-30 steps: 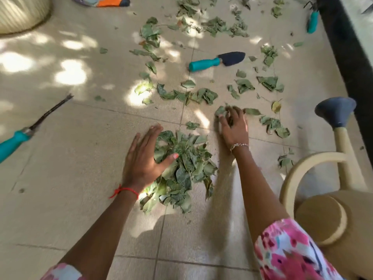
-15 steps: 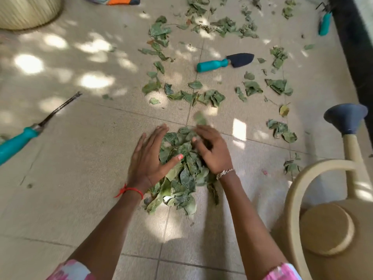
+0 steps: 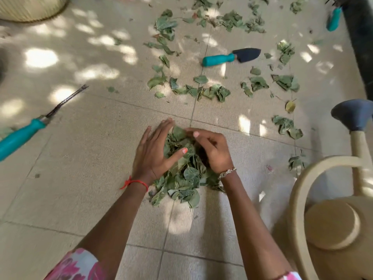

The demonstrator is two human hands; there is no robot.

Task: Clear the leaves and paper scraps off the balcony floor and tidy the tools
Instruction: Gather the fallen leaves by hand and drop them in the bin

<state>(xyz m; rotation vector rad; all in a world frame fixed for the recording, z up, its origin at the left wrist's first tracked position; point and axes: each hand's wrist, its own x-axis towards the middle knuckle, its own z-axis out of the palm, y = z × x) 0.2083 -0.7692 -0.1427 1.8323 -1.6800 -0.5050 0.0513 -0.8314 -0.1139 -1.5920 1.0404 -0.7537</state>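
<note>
It looked like a home balcony used for gardening. The floor [image 3: 80, 178] was paved in large beige tiles with thin grout lines, dappled with patches of sunlight [image 3: 41, 57]. Green leaves [image 3: 214, 91] lay scattered across its far half. Teal-handled hand tools lay about: a trowel [image 3: 230, 56] near the far edge, a forked weeder [image 3: 30, 130] at the left edge. A beige watering can [image 3: 333, 229] stood at the right edge, and a ribbed pot [image 3: 30, 7] in the far left corner.

Floor: tiled floor [image 3: 80, 178], beige, thin grout lines.
Light: dappled sun patches [image 3: 41, 57] beyond and left of the grip.
Edge: dark kerb [image 3: 361, 47] far right.
</note>
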